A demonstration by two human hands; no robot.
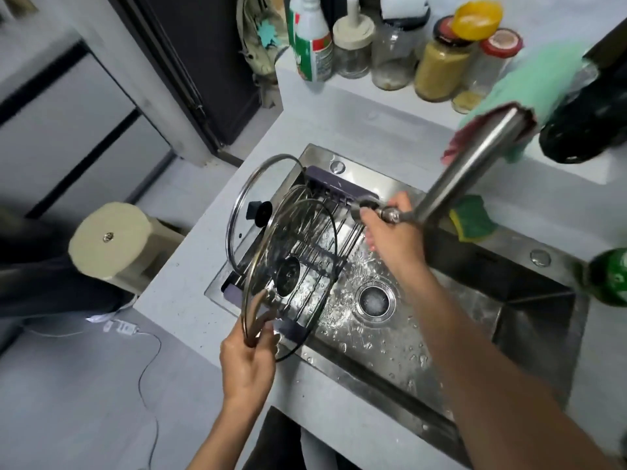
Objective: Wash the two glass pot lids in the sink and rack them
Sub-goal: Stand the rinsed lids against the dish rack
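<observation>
One glass pot lid (242,198) with a black knob stands tilted on the purple rack (325,186) at the sink's left end. My left hand (247,359) grips the rim of the second glass lid (305,239), holding it upright over the rack. My right hand (393,232) holds the faucet's pull-out spray head (368,205), pointed toward the held lid. Water drops cover the steel sink (390,334) around the drain (375,301).
A yellow-green sponge (473,217) lies on the sink's far rim. Jars and bottles (437,62) line the back counter, next to a green cloth (529,79). A green bottle (610,276) stands at the right. A beige stool (112,237) sits left of the counter.
</observation>
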